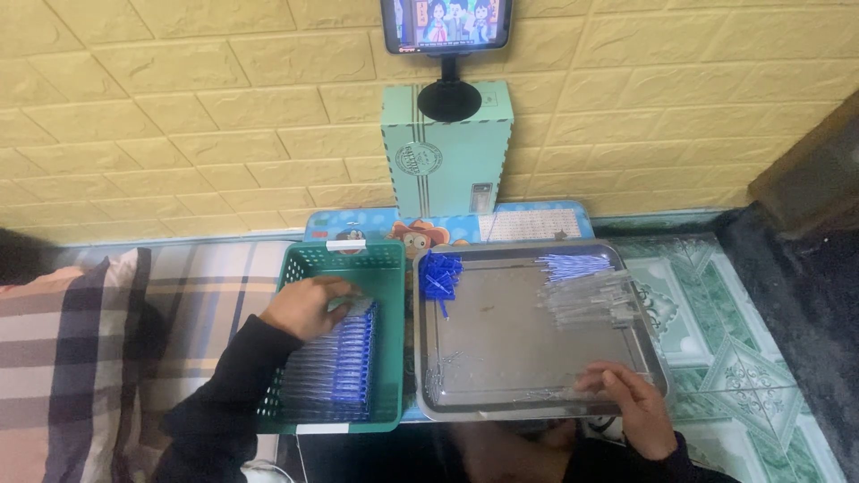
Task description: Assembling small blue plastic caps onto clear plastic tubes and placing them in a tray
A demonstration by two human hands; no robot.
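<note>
Basket [389, 259] sits left of tray [429, 358], touching; box [447, 148] stands behind both w/ screen [446, 24] above; pillow [63, 358] far left.

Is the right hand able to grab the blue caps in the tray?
Probably yes. The right hand rests at the metal tray's near edge, and nothing blocks the way to the blue caps.

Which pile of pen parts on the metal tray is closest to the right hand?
The small scatter of thin clear parts along the metal tray's near edge, just left of the right hand. The blue caps and clear barrels lie farther back.
</note>
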